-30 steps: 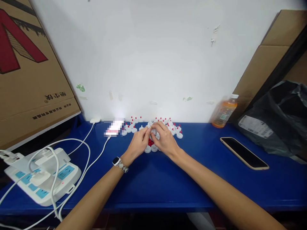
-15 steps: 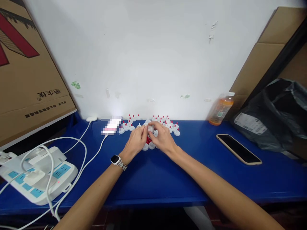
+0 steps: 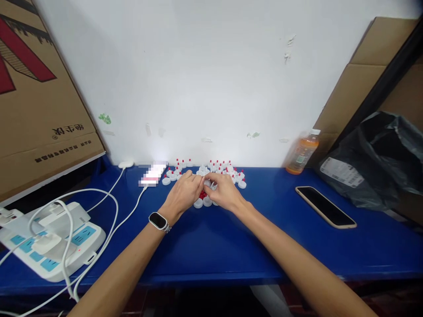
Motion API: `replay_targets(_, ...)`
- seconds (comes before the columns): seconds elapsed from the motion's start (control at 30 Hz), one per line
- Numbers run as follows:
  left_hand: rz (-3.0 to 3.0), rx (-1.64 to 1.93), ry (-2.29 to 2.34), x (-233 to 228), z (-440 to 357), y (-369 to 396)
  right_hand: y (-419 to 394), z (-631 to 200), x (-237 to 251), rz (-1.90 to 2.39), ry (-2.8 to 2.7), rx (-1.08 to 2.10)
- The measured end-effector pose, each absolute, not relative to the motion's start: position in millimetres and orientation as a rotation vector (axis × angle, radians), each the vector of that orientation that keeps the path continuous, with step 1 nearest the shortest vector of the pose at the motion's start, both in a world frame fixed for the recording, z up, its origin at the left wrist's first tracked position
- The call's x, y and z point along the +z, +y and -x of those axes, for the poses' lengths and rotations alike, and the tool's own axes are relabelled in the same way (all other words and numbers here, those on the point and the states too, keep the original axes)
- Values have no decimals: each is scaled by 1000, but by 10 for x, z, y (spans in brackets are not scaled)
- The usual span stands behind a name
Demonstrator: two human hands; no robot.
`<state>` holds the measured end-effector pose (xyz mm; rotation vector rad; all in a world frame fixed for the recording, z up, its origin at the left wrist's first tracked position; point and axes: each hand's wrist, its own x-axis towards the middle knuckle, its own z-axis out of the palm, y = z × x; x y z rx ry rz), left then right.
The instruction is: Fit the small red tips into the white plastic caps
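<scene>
My left hand and my right hand meet at the middle of the frame, fingertips together over a small white cap. Both grips are pinched on that cap, which sits between my thumbs and forefingers just above the table; how tightly each finger presses I cannot tell, since the piece is tiny and mostly covered. A wristwatch sits on my left wrist.

Right under my fingers lies a little heap of red pieces, and touching it, toward the lower side, a few plain white caps. Behind my hands, against the white wall, a scatter of white caps with red tips spreads across the blue surface, with more of them to the left of centre.

At the lower left of the frame a white power strip rests on the table with plugs in it, and white cables loop from it toward a blurred-out object near the wall. A cardboard box leans at the upper left. To the right of centre a bottle of orange drink stands by the wall, a phone lies face up on the table well apart from my hands, and a black plastic bag slumps at the right edge before more cardboard.
</scene>
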<state>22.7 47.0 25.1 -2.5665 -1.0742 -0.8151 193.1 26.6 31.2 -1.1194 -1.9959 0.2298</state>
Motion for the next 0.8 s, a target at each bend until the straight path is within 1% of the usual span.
replay_targets(0.1, 2585, -811, -1025, 261, -236, 468, 283, -2017, 389, 1106, -2104, 294)
replay_targets(0.23, 2670, -864, -1022, 265, -260, 433, 304, -2128, 466, 975, -2215, 431)
replay_targets(0.33, 2665, -848, -1025, 275, -265, 396, 306, -2170, 465, 946, -2168, 625)
replay_targets(0.47, 2551, -738, -1009, 298, -254, 376, 284, -2179, 403, 918, -2079, 857)
replay_targets(0.63, 2756, -659, -763, 279, -263, 434, 250, -2193, 330, 837, -2014, 1051)
replay_targets(0.7, 2817, -746, -783, 253, -266, 457, 248, -2222, 328, 823, -2009, 1024)
replay_targets(0.73, 2824, -859, -856, 241, -261, 464, 249, -2246, 334, 852, -2011, 942)
replay_targets(0.8, 2749, -1217, -1112, 228, -231, 474, 249, -2302, 356, 984, -1980, 667)
